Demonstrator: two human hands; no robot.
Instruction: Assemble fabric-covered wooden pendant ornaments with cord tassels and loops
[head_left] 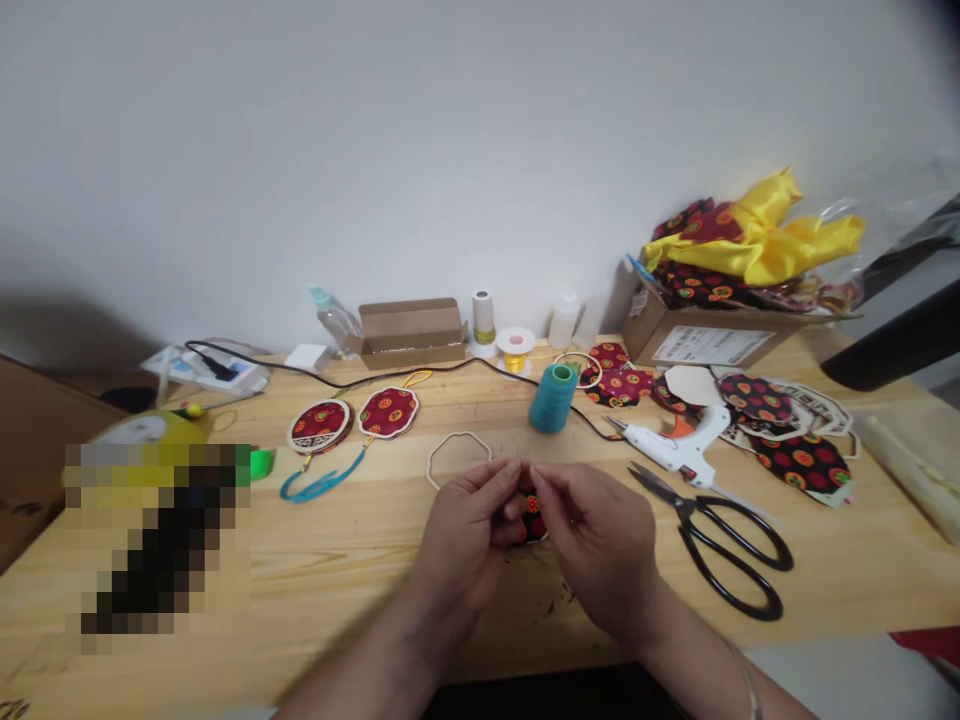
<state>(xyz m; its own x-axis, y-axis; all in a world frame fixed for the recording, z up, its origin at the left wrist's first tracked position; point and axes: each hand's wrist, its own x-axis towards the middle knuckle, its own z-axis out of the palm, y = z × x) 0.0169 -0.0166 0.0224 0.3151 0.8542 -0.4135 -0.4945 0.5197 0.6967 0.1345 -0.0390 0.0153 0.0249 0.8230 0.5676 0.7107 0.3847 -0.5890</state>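
My left hand (476,525) and my right hand (600,535) meet over the near middle of the table, fingertips pinched close together. Between them shows a dark fabric-covered piece (533,520) with red flowers and a pale lower edge; my left fingers curl around it. The right thumb and forefinger are closed near its top, but whatever they pinch is too small to make out. Just beyond my left hand lies a thin scalloped wooden frame (459,440). A cone of teal thread (553,400) stands past my hands.
Black-handled scissors (705,530) and a white glue gun (679,445) lie to the right, near patterned fabric pieces (802,460). Two finished-looking ornaments (388,412) lie left. A cardboard box (712,340) of fabric stands back right. A black cable (405,372) crosses the table.
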